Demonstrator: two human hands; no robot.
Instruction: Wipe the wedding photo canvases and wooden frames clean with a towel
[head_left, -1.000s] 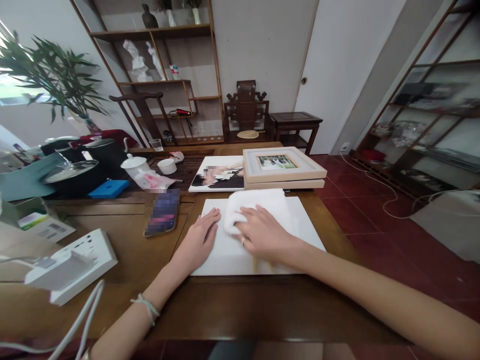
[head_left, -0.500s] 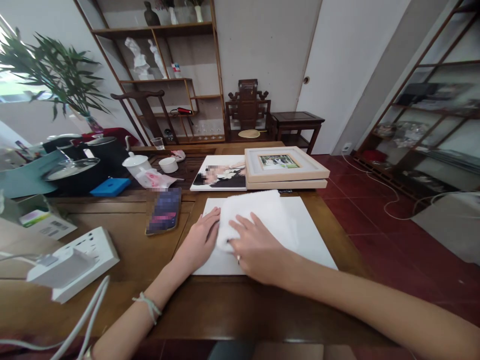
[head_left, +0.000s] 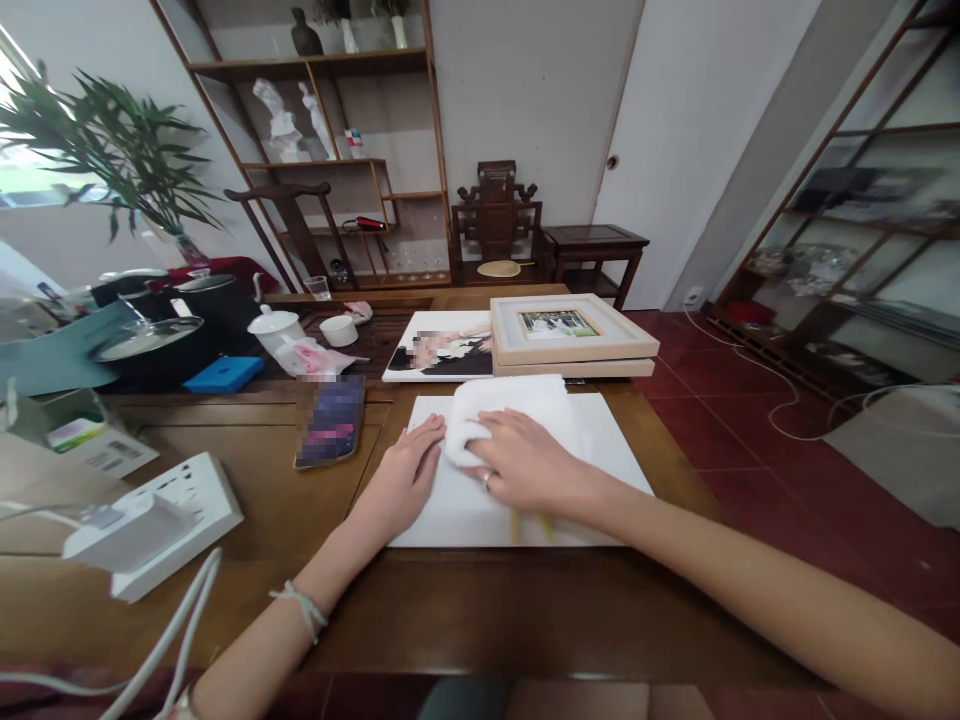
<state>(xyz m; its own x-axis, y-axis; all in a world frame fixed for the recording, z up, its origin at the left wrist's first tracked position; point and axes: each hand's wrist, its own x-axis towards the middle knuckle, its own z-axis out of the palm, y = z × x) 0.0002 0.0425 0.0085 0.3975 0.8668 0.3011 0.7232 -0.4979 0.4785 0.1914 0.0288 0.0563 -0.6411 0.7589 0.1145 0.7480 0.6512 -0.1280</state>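
Observation:
A white rectangular board [head_left: 442, 520] lies flat on the wooden table in front of me. My left hand [head_left: 409, 465] rests open on the board's left edge, fingers stretched forward. A folded white towel [head_left: 517, 397] lies on the board's upper middle. My right hand [head_left: 529, 462], with a ring on one finger, grips the towel's near left part, fingers curled into it and pressing down. Two short, blurred yellow strips [head_left: 515, 525] show on the board just below my right wrist; I cannot tell what they are.
Behind the board lie stacked wooden picture frames [head_left: 574, 355] and a photo panel [head_left: 442, 350]. To the left are a phone [head_left: 330, 420], a white power strip [head_left: 176, 510] with cables, an open box [head_left: 82, 440], a blue case [head_left: 223, 374], a teapot [head_left: 274, 325] and a pot [head_left: 154, 350].
My right hand has slid slightly away from me with the towel, its fingers now more gathered. Yellow strips have come into view under the wrist. My left hand stays nearly still.

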